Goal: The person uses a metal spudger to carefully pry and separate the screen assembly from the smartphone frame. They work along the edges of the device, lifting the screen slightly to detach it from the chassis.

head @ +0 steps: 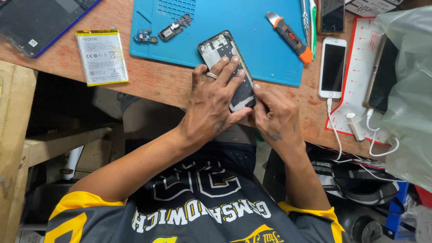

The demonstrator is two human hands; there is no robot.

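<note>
Head view: both hands grip an opened phone (227,67) at the surface's (157,83) near edge, left hand (211,105) hiding its middle, right hand (274,117) pinching its lower corner; fingertips hidden.

Two hands meet at the frame's centre: the left hand (211,105) and the right hand (274,118). One opened phone frame (227,67) lies under them. One blue work mat (252,45) sits at upper centre, bearing two small loose circuit parts (163,32) and one orange-handled pry tool (290,38). One flat battery (101,56) lies upper left. One white phone (332,67) and one dark phone (333,15) lie upper right. Two white cables (335,135) trail at right.
</note>
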